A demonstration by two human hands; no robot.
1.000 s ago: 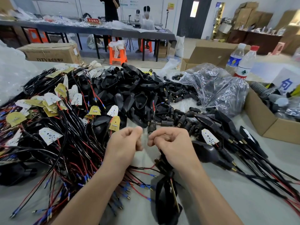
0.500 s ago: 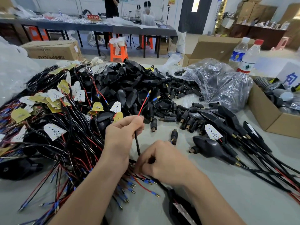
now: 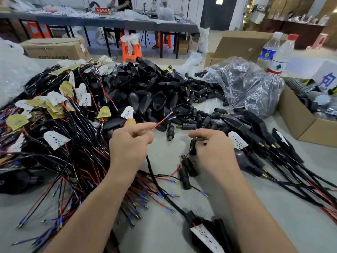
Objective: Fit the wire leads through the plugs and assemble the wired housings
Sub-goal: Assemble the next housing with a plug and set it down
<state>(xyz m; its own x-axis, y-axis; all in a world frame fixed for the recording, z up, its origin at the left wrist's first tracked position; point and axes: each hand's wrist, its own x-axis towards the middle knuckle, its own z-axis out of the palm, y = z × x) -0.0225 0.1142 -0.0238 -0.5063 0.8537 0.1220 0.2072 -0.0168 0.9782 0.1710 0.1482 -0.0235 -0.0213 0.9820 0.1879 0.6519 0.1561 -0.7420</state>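
your left hand [image 3: 130, 145] sits just on the near side of the heap of black housing shells [image 3: 145, 88]. its thumb and forefinger pinch the red lead [image 3: 160, 122] a little back from the end. the lead's long axis runs up and to the right from that pinch, toward the heap. its blue-sleeved brass tip [image 3: 171, 113] hangs free right at the heap's near edge. the black cable [image 3: 155, 178] drops out of your palm toward you and ends in a housing with a white board [image 3: 206, 234], well to the near side of the heap.

your right hand [image 3: 217, 154] is about as far from the heap, off to the right and apart from the left. its fingers are curled, with thumb and forefinger nipping a small black plug [image 3: 193, 145]. the plug is blurred, so i can't tell which way its bore faces. a loose plug [image 3: 170, 133] lies on the table between your hands, nearer the tip.

you look to be at the threading step. the tip sits up and left of the held plug and points past it toward the heap, not into it. you'll likely need to swing the lead rightward or lift the plug to meet it, bore in line with the lead's axis.
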